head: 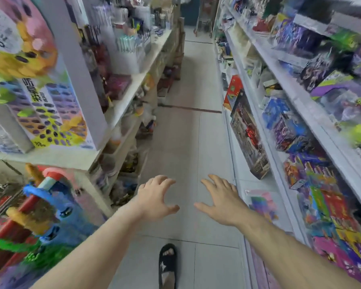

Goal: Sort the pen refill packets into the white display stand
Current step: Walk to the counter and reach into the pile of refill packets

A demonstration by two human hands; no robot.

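Both my hands are stretched out in front of me over the tiled aisle floor (188,142), palms down. My left hand (155,198) has its fingers spread and slightly bent and holds nothing. My right hand (219,200) is likewise spread with relaxed fingers and is empty. No pen refill packets can be made out in this blurred view. No white display stand can be told apart from the other goods. Stationery stands (129,41) sit on the left counter farther down the aisle, too blurred to identify.
A narrow shop aisle runs ahead. Shelves of toy boxes (296,130) line the right side. On the left stand a big colourful box (48,105) on a counter and hanging toys (40,201) below. My sandalled foot (167,265) is on the floor.
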